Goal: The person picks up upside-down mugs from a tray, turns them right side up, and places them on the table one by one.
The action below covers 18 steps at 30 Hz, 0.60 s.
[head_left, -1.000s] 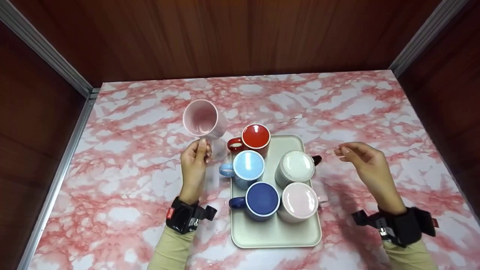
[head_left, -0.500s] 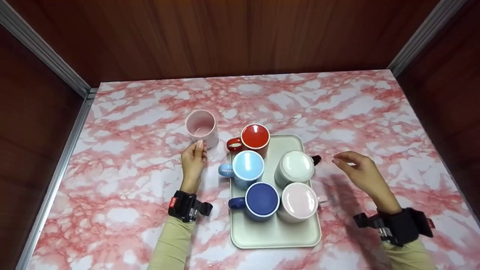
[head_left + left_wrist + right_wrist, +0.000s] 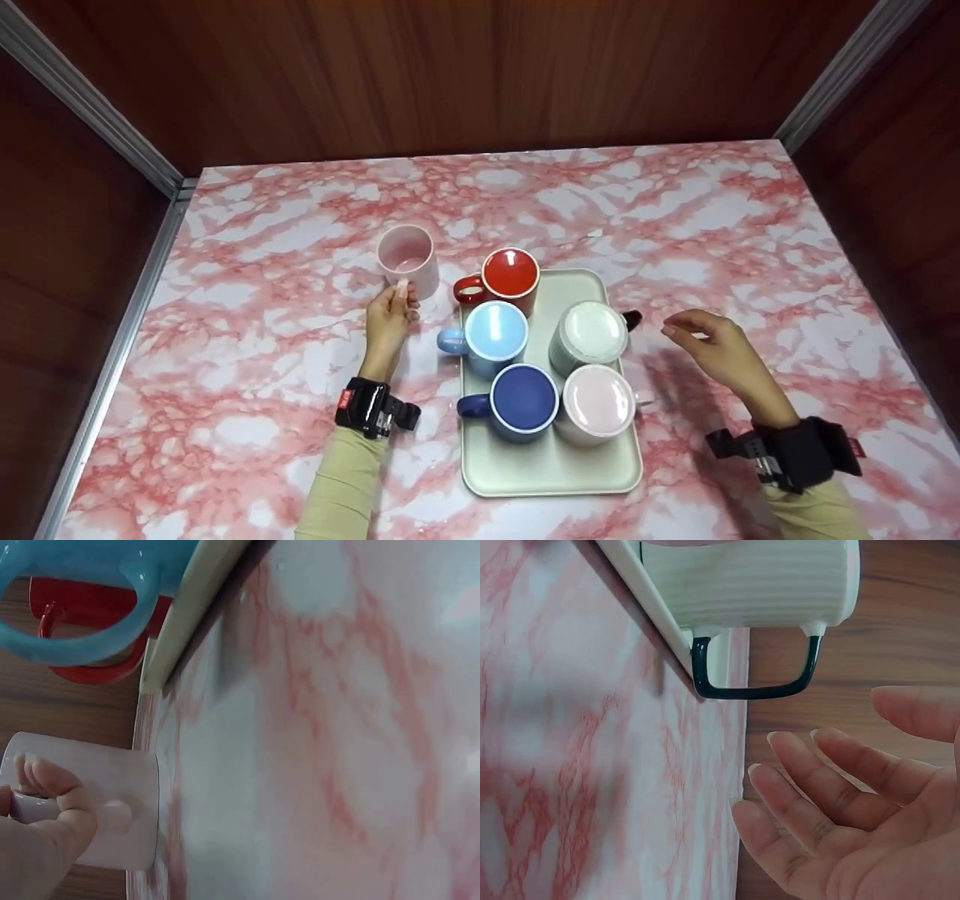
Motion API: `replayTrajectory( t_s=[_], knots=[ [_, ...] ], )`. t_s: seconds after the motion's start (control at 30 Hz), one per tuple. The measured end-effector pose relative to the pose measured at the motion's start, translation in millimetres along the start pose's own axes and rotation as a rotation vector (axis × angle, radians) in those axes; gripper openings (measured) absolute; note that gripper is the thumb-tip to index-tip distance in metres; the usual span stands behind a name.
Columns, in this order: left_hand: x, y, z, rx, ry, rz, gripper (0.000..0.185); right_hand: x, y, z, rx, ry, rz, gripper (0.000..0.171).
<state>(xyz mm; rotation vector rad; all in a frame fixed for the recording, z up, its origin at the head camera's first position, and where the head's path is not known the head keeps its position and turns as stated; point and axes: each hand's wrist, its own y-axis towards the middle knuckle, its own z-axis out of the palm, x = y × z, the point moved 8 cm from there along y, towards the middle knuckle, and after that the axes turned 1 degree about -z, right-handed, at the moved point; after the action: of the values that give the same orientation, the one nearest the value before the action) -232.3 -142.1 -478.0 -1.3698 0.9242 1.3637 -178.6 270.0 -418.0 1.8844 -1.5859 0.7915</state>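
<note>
My left hand point(image 3: 387, 319) grips the handle of a pink mug point(image 3: 420, 271) that stands upright left of the tray. In the left wrist view the fingers curl round that handle, and the mug point(image 3: 124, 772) has its base at the table surface. My right hand point(image 3: 709, 345) hovers over the table to the right of the tray, fingers loosely bent and holding nothing. Nearest to it is the white ribbed mug point(image 3: 750, 585) with a dark green handle. In the right wrist view the fingers point(image 3: 810, 780) are spread apart, away from that handle.
A cream tray point(image 3: 551, 472) bears a red mug point(image 3: 511, 274), a light blue mug point(image 3: 496, 334), a dark blue mug point(image 3: 524, 401), the white mug point(image 3: 592, 334) and a pale pink mug point(image 3: 598, 405). Their handles jut past its sides. Wooden panels point(image 3: 480, 75) enclose the marbled table point(image 3: 247, 435).
The left hand has lowered the pink mug from above the table onto its surface, then shifted slightly right. My right hand has sunk a little and drifted slightly left.
</note>
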Motion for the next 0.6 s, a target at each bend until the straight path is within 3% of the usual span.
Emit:
replayTrajectory(
  t_s=[0.17,0.27,0.37,0.5,0.6],
  knots=[
    [-1.4,0.7,-2.0,0.007,0.124,0.014,0.024,-1,1,4,0.010,0.000,-0.004,0.026],
    [-8.2,-3.3,-8.1,-0.065,0.267,0.084,0.019,-3,1,6,0.016,0.003,0.005,0.025],
    [-21.9,-10.7,-13.0,-0.157,0.362,0.197,0.018,-4,1,6,0.018,0.007,0.012,0.025],
    [-43.6,-21.0,-9.3,-0.196,0.351,0.343,0.018,-5,0,6,0.017,0.010,0.016,0.026],
    [-63.5,-31.9,2.6,-0.141,0.316,0.395,0.016,-4,0,6,0.009,0.022,0.007,0.026]
  ],
)
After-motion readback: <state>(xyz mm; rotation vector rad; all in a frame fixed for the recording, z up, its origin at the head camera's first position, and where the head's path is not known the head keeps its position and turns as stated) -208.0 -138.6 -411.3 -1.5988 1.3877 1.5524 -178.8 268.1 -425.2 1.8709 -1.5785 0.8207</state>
